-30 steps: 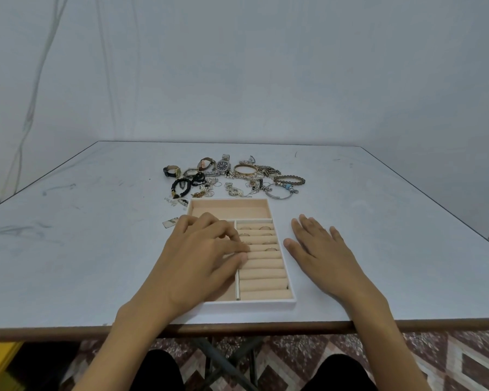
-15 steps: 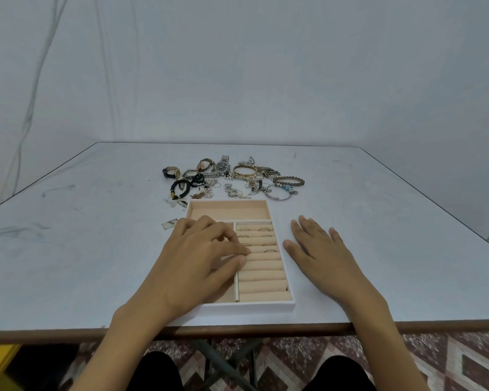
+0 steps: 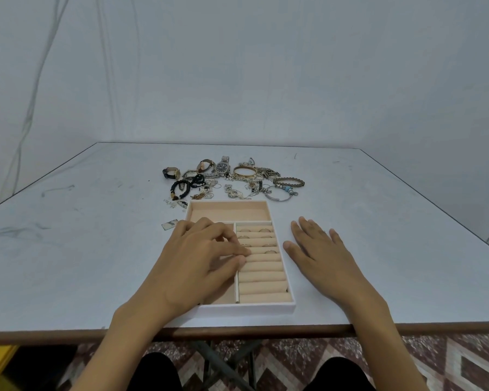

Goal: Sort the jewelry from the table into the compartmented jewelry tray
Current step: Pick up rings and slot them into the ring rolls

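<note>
**A:** Head view, looking down on the jewelry tray [image 3: 249,308]. It's at the near middle of the worktop [image 3: 393,221], with its near wall close to the brown front edge [image 3: 266,329].

**B:** And the left grip [image 3: 201,258]?

**A:** A bare hand, draped over the tray's left side with the fingers curled. The fingertips [image 3: 241,261] touch the left end of the ring rolls [image 3: 263,280]. Thumb and forefinger are close together there, but whether they pinch anything I can't tell. It's too small to make out.

**B:** Right grip [image 3: 322,255]?

**A:** Flat on the worktop, palm down, fingers spread and straight, holding nothing. Its thumb lies just beside the tray's right wall.

**B:** Where's the jewelry?

**A:** Several rings [image 3: 271,252] sit in the far rows of the rolls, just past the left fingertips. The wide far compartment [image 3: 229,211] shows its peach lining. The loose jewelry pile [image 3: 237,182] lies just beyond the tray's far wall, out ahead of both grips. There's a steel watch [image 3: 223,167] and gold bangle [image 3: 245,171] at the back, a beaded bracelet [image 3: 288,182] on the right and a black cord bracelet [image 3: 180,189] on the left. A small flat scrap [image 3: 170,224] lies just left of the left knuckles.

**B:** Room to move?

**A:** Wide stretches of worktop run out to both side edges. The far edge is well behind the pile.
</note>
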